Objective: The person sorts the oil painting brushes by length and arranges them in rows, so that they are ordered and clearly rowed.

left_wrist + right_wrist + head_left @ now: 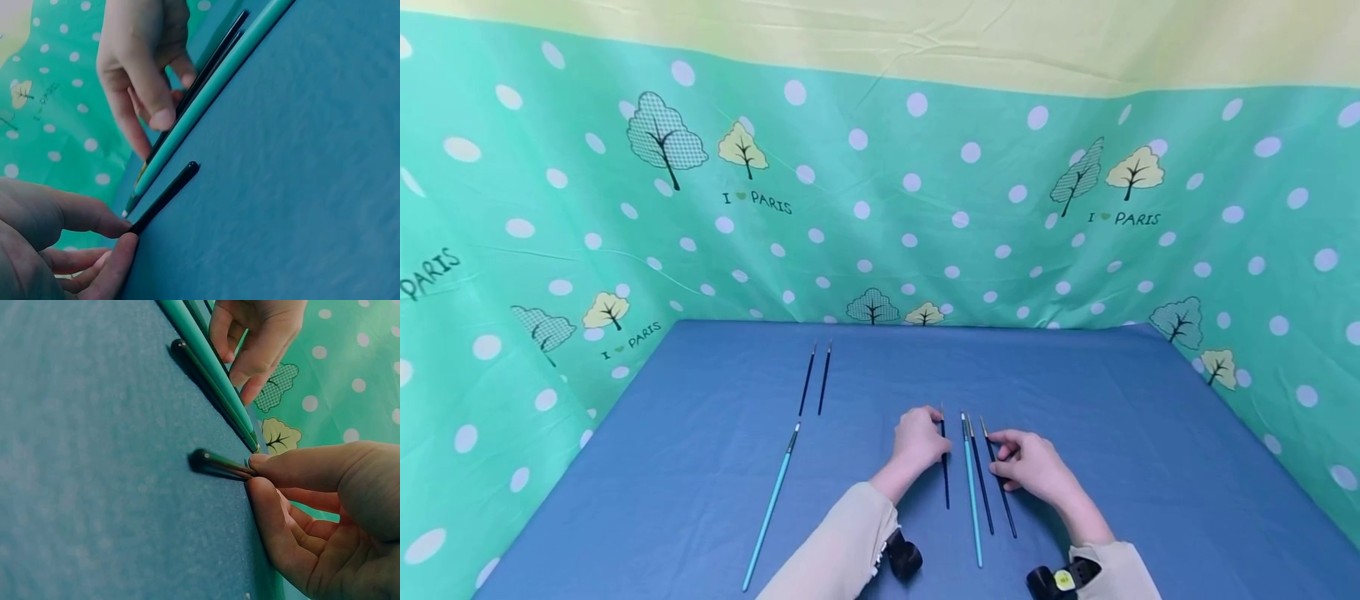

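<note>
My left hand [919, 437] pinches a thin black paintbrush [945, 479] between thumb and finger, its bristle end pointing away from me. To the right, my right hand [1033, 467] pinches another black paintbrush [1004, 497] near its upper part. Between the two hands lie a longer turquoise paintbrush [973, 500] and one more black paintbrush [982, 492], side by side on the cloth. In the left wrist view the pinched black brush [164, 199] shows its rounded handle end. The right wrist view shows the other brush's handle end [203, 461] between thumb and fingertip.
Two black paintbrushes [807, 385] lie at the back left of the blue tablecloth [685, 467]. A turquoise paintbrush [771, 508] lies slanted in front of them. Behind the table hangs a green dotted curtain [820, 183] with printed trees.
</note>
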Demonstrator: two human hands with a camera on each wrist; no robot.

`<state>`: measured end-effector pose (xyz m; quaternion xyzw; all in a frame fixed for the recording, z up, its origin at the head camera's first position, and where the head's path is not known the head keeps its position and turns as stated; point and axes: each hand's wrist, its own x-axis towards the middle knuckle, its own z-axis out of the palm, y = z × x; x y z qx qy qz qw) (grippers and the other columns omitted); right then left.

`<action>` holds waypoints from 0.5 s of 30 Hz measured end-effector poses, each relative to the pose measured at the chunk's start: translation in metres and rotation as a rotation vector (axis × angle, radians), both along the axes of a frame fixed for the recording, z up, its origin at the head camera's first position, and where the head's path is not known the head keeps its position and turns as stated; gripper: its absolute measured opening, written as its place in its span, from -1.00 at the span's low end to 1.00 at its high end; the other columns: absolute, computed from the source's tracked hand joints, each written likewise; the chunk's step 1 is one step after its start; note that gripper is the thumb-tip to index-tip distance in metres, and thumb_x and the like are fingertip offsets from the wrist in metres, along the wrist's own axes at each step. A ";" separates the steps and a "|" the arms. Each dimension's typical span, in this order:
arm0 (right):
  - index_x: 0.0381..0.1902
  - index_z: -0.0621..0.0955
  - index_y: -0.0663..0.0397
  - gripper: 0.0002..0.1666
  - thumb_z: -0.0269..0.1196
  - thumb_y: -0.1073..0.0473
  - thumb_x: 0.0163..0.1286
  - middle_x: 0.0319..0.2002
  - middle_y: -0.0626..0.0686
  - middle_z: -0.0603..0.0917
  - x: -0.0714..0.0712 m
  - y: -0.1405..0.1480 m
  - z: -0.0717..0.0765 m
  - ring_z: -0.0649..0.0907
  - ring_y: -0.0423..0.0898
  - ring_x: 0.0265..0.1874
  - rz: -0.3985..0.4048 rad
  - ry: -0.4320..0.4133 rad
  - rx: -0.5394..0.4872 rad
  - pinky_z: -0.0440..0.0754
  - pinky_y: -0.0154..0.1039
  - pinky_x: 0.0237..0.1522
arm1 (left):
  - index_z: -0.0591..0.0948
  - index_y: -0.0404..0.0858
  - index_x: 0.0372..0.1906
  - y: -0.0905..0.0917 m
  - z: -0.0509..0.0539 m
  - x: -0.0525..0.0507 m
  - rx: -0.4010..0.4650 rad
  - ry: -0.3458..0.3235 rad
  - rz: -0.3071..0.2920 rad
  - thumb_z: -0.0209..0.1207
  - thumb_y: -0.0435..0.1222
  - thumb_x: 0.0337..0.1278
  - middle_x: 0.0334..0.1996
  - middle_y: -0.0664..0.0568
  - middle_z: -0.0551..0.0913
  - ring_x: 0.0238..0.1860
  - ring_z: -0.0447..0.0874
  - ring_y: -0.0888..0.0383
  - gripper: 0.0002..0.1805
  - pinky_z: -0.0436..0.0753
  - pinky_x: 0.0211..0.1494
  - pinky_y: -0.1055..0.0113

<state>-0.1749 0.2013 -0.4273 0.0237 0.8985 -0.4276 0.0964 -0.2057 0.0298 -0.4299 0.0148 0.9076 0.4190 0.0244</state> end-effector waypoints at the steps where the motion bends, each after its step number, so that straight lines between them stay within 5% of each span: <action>1: 0.08 0.50 0.21 -0.47 0.28 0.39 0.08 -0.41 0.07 0.45 0.000 0.000 0.000 0.52 -0.13 -0.60 0.000 -0.001 0.000 0.60 -0.27 -0.57 | 0.59 -0.29 -0.09 -0.001 0.001 -0.002 -0.011 0.007 0.008 0.31 -0.38 -0.18 -0.72 0.10 0.51 -0.77 0.46 0.24 -0.61 0.52 -0.45 0.39; 8: 0.09 0.50 0.20 -0.46 0.28 0.39 0.08 -0.40 0.07 0.46 -0.001 0.000 0.000 0.53 -0.12 -0.59 -0.002 -0.027 -0.002 0.61 -0.26 -0.56 | 0.65 -0.29 -0.20 -0.009 0.003 -0.010 -0.105 0.099 0.069 0.34 -0.37 -0.29 -0.29 -0.08 0.63 -0.25 0.58 -0.01 -0.64 0.56 -0.15 0.17; 10: 0.09 0.50 0.20 -0.46 0.28 0.39 0.08 -0.40 0.07 0.46 -0.001 0.000 0.000 0.53 -0.12 -0.59 -0.003 -0.032 -0.004 0.61 -0.26 -0.56 | 0.66 -0.28 -0.24 -0.012 0.003 -0.013 -0.143 0.110 0.060 0.34 -0.36 -0.28 -0.30 -0.07 0.63 -0.30 0.58 0.02 -0.68 0.56 -0.22 0.20; 12: 0.09 0.50 0.20 -0.45 0.28 0.39 0.08 -0.40 0.07 0.46 -0.002 0.000 0.000 0.53 -0.12 -0.59 -0.002 -0.031 -0.004 0.61 -0.26 -0.56 | 0.61 -0.26 -0.51 -0.014 0.004 -0.016 -0.187 0.111 0.029 0.31 -0.37 -0.22 -0.51 0.02 0.54 -0.54 0.46 0.13 -0.91 0.47 -0.49 0.30; 15: 0.09 0.50 0.20 -0.46 0.28 0.39 0.08 -0.40 0.07 0.46 -0.002 0.000 0.000 0.53 -0.12 -0.59 -0.002 -0.028 -0.005 0.61 -0.26 -0.56 | 0.24 -0.13 -0.79 -0.018 0.004 -0.022 -0.253 0.113 -0.020 0.23 -0.42 -0.14 -0.71 0.13 0.17 -0.70 0.02 0.23 -0.58 0.07 -0.65 0.39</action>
